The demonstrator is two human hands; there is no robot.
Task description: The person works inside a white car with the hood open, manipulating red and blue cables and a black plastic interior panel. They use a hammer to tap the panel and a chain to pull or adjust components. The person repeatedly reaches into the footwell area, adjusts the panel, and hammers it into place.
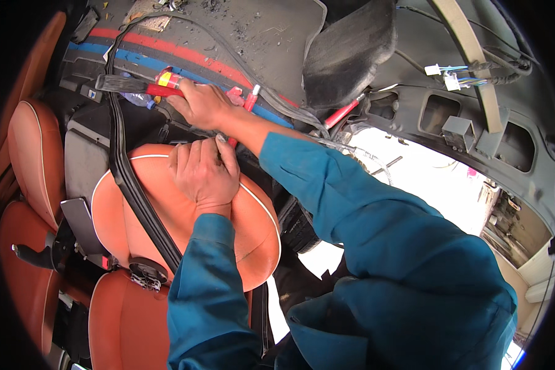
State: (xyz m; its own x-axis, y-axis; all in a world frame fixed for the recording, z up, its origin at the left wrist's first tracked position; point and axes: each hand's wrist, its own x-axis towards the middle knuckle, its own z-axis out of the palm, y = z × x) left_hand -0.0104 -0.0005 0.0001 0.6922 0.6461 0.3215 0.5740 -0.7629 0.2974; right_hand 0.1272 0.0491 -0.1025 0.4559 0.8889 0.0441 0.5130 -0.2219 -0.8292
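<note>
While the right hand (205,107) had its fingers closed on a red-handled brush (139,87) just beyond the orange seat back (250,228), the left hand (206,168) lay bent-fingered on that seat back; couldn't tell if gripping. Black strip (143,196) ran behind the brush, across the seat. Red-yellow can (168,78) and plastic bottle (139,100) crowded it. Striped panel edge (185,54) sat near; roomiest over the debris-strewn grey panel (268,52).
</note>
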